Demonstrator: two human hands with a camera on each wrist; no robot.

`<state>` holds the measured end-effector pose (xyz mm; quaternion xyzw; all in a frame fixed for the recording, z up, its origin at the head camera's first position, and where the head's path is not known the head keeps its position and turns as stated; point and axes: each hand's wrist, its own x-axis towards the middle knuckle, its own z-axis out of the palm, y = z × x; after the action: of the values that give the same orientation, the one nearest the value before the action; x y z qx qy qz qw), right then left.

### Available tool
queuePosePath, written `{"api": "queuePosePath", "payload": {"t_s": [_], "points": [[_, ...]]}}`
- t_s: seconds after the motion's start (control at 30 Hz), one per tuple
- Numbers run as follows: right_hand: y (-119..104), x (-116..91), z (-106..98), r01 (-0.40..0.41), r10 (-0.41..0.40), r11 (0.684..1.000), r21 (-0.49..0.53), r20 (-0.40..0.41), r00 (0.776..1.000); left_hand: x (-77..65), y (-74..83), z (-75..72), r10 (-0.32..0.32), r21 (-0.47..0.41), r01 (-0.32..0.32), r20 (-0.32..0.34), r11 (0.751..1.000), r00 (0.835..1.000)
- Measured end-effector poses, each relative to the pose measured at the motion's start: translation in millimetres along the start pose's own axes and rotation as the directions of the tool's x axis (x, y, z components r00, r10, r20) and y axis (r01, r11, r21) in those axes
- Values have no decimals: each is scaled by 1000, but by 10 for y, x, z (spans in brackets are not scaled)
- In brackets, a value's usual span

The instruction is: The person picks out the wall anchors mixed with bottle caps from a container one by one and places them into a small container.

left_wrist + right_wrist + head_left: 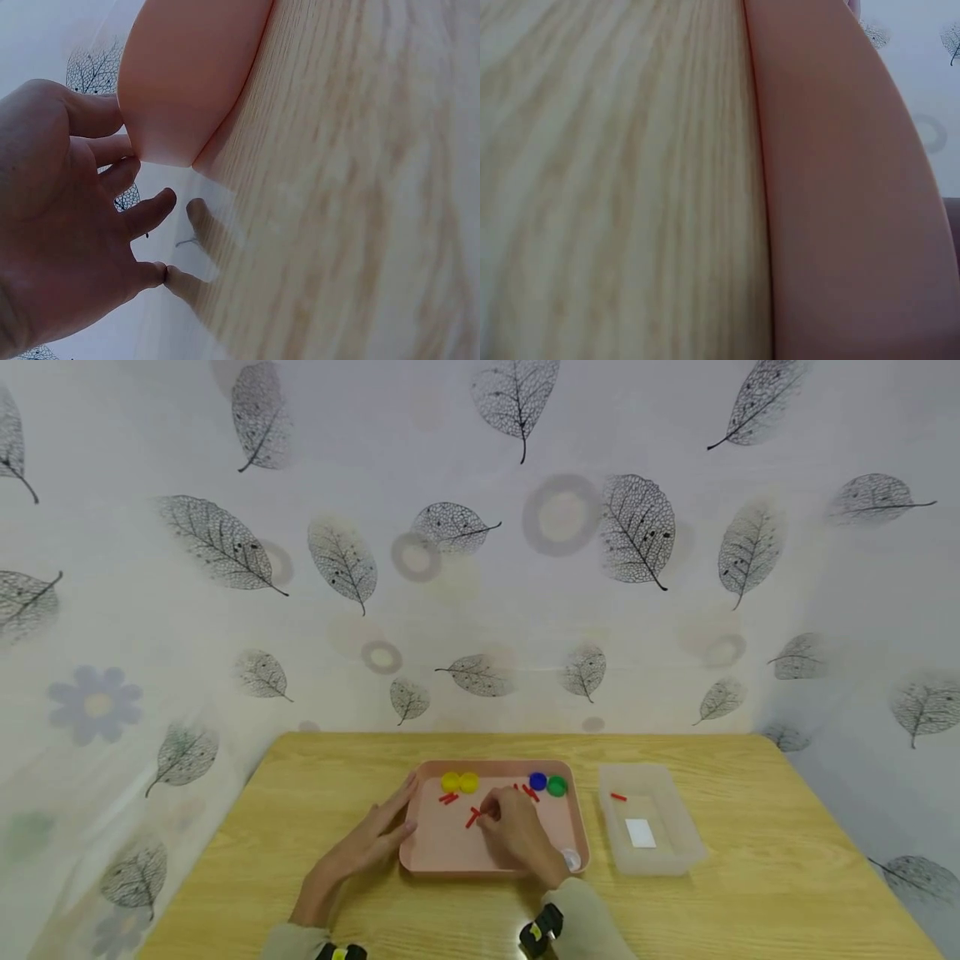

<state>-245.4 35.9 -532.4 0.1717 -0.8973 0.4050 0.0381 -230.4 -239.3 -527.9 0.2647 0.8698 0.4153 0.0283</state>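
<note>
Pinched in our right hand's [517,828] fingertips, one red stick [476,812] is near the middle of the tray [442,847], our spread left hand [369,843] touching its side, and it looks light, stiff and smooth, so we should hold an end gently.

No text, label, brand, number or sign can be read on the pink tray [438,847], the translucent plastic bin [660,865] to its right, the white square [641,833] inside that bin, or the black wristband [552,918] at the near side.
</note>
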Motion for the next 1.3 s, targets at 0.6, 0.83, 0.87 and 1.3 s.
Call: {"api": "queuePosePath", "payload": {"t_s": [0.6, 0.83, 0.87, 1.3], "points": [[21, -64, -64, 54, -49, 997, 60, -75, 996, 11, -16, -20, -2, 3, 2, 3, 1000, 1000], [60, -111, -145, 117, -108, 991, 62, -138, 985, 15, -20, -32, -6, 10, 6, 6, 1000, 1000], [62, -122, -164, 120, -110, 991, 58, -149, 983, 14, -24, -34, -9, 10, 9, 6, 1000, 1000], [114, -286, -590, 308, -276, 950, 51, -324, 905, 14, -28, -32, -18, 10, 18, 6, 1000, 1000]]}}
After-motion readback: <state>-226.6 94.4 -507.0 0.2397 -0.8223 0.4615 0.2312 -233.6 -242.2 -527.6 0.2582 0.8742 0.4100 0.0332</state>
